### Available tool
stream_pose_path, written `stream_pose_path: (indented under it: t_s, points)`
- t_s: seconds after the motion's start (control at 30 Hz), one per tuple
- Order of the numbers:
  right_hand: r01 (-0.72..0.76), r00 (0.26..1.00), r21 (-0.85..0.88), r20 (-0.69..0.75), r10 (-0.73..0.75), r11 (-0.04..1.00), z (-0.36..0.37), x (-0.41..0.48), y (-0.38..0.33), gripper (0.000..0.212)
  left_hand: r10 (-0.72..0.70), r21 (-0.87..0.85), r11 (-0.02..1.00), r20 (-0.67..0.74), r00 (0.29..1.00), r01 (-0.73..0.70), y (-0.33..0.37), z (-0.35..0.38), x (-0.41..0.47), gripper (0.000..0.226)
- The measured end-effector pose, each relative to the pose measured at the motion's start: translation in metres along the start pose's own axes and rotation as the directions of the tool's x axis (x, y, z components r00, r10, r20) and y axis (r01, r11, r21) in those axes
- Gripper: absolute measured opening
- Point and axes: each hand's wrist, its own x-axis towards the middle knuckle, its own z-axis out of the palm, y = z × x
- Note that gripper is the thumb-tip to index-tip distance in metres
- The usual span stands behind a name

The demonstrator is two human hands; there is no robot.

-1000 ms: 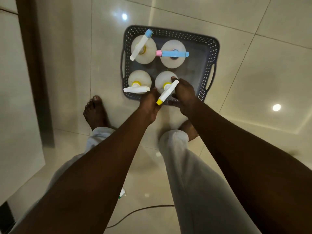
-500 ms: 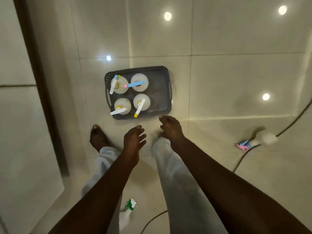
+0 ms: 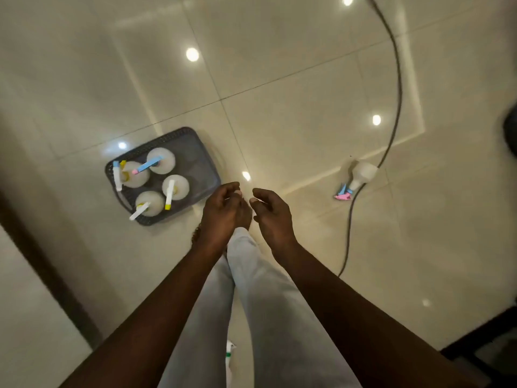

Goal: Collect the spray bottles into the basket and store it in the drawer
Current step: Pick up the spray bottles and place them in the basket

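Note:
A grey perforated basket (image 3: pixel 201 166) stands on the tiled floor to the left, with several white spray bottles (image 3: pixel 175 186) upright in its left part. Another white spray bottle (image 3: pixel 359 175) with a pink and blue head lies on its side on the floor at the right, next to a cable. A third loose bottle (image 3: pixel 230 352) with a green collar peeks out between my legs near the bottom. My left hand (image 3: pixel 222 211) and my right hand (image 3: pixel 271 212) hover side by side to the right of the basket, fingers curled and apart, holding nothing.
A dark cable (image 3: pixel 391 113) runs across the floor from the top right down past the lying bottle. A dark wooden frame (image 3: pixel 42 264) lines the left side. A dark object (image 3: pixel 510 130) shows at the right edge and dark furniture (image 3: pixel 481 348) at the bottom right.
My hands have let go of the bottle in the basket and pulled back. The view has risen and swung right, so the basket now lies lower left and the lying bottle is nearer.

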Motion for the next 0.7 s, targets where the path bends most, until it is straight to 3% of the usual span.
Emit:
stream_pose_path:
  t_s: [0.23, 0.7]
  points:
    - [0.178, 0.968, 0.061, -0.191, -0.163, 0.982, -0.075, -0.022, -0.001, 0.031, 0.184, 0.196, 0.956, 0.182, 0.966, -0.218, 0.038, 0.04, -0.026, 0.032]
    - [0.14, 0.927, 0.102, -0.363, -0.094, 0.985, -0.258, 0.04, 0.092, 0.039, 0.09, 0.341, 0.923, 0.254, 0.963, -0.176, 0.021, 0.217, -0.033, 0.033]
